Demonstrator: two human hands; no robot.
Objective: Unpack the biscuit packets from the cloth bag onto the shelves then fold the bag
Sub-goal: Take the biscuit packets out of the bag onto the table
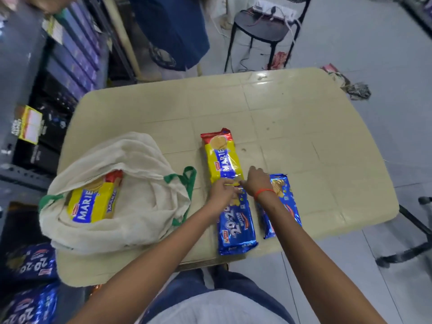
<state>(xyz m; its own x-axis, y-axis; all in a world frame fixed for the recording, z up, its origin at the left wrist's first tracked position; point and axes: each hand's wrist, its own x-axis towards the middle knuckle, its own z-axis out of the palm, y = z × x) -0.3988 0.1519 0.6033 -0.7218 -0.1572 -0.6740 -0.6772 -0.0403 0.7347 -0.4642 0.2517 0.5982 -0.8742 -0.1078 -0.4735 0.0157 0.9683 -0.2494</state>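
1. A cream cloth bag with green handles [140,206] is lying open on the left of the beige plastic table [292,127], with yellow Marie biscuit packets [93,202] showing in its mouth.
2. A yellow and red Marie packet [221,155] is lying flat at the table's middle, with two shiny blue 20-20 butter biscuit packets [236,225] [286,202] just beside it, nearer the person.
3. The left hand [222,192] is pinching the Marie packet's near end (fingers curled on the wrapper).
4. The right hand [256,181], a red thread at its wrist, is resting fingers-down at that same end; I cannot tell whether it is gripping.
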